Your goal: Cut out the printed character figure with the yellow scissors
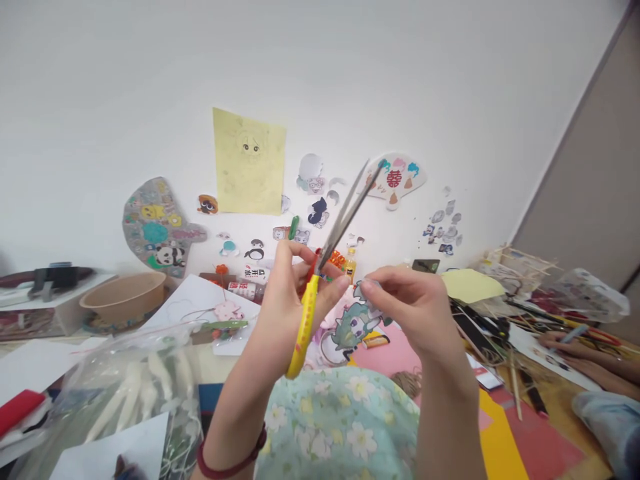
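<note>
Scissors (311,303) with yellow and red handles rest in my left hand (287,297), their slightly parted blades pointing up toward the wall. The fingers of that hand are curled around the handles. A paper cutout (351,327) of a cartoon character with green hair hangs from my right hand (407,303). Thumb and fingers pinch its upper edge. The left thumb tip is close to the cutout; whether it touches I cannot tell. Both hands are raised above the cluttered table, apart from each other.
Paper stickers and a yellow drawing (250,163) cover the wall ahead. To the left are a tan bowl (125,293) and a clear plastic bag (120,373). Coloured paper (530,427) and sticks lie to the right, where another person's hand (575,347) holds a pen.
</note>
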{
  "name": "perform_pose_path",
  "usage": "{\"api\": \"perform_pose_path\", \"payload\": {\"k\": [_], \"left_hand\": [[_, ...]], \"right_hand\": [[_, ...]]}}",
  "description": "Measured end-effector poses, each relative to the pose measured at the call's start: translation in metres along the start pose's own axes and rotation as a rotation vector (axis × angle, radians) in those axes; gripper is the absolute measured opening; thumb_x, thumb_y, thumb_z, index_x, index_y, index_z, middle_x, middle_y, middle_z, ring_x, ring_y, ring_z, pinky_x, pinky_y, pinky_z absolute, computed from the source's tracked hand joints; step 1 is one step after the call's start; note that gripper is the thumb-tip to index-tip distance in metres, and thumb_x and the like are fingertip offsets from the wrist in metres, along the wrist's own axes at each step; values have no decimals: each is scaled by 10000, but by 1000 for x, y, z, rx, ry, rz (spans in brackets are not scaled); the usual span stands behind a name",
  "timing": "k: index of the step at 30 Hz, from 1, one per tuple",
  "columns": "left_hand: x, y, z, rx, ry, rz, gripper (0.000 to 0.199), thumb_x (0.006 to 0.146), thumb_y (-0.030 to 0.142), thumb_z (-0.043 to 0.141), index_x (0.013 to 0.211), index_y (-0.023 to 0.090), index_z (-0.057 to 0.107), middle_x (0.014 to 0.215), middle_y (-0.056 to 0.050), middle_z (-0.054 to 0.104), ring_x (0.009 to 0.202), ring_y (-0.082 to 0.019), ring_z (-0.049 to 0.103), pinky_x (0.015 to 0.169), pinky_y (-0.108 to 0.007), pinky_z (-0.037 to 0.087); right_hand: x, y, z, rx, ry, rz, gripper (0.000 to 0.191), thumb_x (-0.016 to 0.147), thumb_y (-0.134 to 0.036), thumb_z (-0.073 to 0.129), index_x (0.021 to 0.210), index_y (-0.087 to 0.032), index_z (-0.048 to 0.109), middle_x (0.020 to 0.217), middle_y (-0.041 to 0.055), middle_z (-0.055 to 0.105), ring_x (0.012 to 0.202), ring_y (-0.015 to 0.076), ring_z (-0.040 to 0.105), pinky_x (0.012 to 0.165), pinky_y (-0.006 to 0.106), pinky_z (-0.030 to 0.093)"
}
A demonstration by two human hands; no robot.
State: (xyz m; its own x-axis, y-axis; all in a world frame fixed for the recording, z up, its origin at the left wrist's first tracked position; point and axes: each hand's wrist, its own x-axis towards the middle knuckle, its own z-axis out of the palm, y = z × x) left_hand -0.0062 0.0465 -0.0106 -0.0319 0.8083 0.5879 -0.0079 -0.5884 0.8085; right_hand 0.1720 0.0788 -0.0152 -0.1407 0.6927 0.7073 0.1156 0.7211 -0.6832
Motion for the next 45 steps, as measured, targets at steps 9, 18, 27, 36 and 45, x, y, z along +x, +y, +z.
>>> {"api": "perform_pose_path", "payload": {"k": [9, 18, 27, 36, 45], "left_hand": [[-3, 0, 8, -36, -14, 18, 399, 850, 293, 751, 960, 254, 369, 782, 79, 644, 655, -81, 590, 611, -208, 450], [-5, 5, 3, 49, 77, 120, 310, 932, 365, 637, 1002, 260, 354, 894, 31, 614, 763, -112, 591, 688, -247, 457], [2, -4, -21, 628, -44, 16, 562, 777, 487, 693, 1154, 254, 348, 1168, -90, 548, 1037, -296, 559, 875, -449, 429], [-4, 1, -16, 679, -146, 22, 445, 837, 458, 662, 1138, 269, 394, 1084, -61, 620, 959, -275, 598, 798, -395, 439], [-7, 1, -13, 671, -162, 70, 401, 848, 397, 653, 1128, 272, 394, 996, -29, 592, 885, -239, 573, 733, -337, 404]], "right_hand": [[-1, -4, 6, 14, -63, -3, 168, 841, -324, 768, 739, -192, 757, 597, -17, 610, 560, 97, 497, 514, 223, 399], [-2, -2, 11, 100, 39, -94, 118, 833, -301, 787, 772, -203, 761, 675, -8, 678, 599, 124, 590, 553, 248, 494], [-3, -8, 12, 13, 378, -415, 86, 863, -167, 701, 809, -224, 736, 832, 19, 715, 818, 178, 670, 731, 314, 549], [-4, -12, 11, 50, 349, -473, 163, 825, -82, 689, 821, -238, 735, 976, 25, 785, 939, 211, 744, 798, 352, 608], [-9, -16, 13, 84, 310, -459, 206, 811, -29, 685, 821, -229, 736, 1014, 27, 790, 991, 215, 745, 848, 375, 631]]}}
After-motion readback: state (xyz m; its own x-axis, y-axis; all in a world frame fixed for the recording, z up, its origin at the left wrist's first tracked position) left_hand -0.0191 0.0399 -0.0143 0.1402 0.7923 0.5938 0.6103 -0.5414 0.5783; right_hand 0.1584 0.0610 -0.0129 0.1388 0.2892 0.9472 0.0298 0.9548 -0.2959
